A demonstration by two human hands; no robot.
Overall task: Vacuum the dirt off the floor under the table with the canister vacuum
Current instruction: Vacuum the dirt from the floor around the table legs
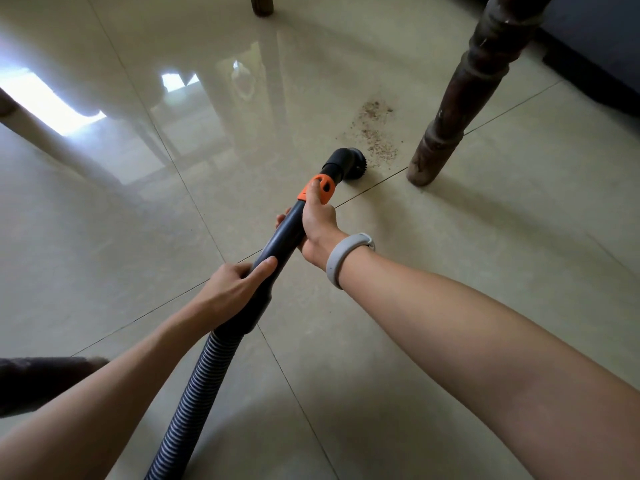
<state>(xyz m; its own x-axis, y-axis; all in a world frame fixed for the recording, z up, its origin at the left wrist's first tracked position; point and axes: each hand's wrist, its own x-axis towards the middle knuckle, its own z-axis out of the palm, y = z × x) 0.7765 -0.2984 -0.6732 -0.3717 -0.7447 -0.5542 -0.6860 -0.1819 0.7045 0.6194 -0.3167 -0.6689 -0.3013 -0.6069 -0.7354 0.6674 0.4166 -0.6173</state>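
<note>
A patch of brown dirt (375, 133) lies on the glossy cream tile floor (173, 209), just left of a dark wooden table leg (457, 95). The vacuum's round black brush head (349, 164) rests on the floor at the near edge of the dirt. Behind it sit an orange collar (320, 188) and a dark wand (277, 244). My right hand (320, 226) grips the wand just below the collar, thumb along the orange part. My left hand (235, 289) grips the wand lower down, near the ribbed grey hose (197, 393). The canister is out of view.
A second dark table leg (261, 3) stands at the top centre. A pale leg or bar (59, 147) slants across the left. A dark furry object (41, 379) lies at the lower left. Dark furniture (595, 53) fills the top right corner.
</note>
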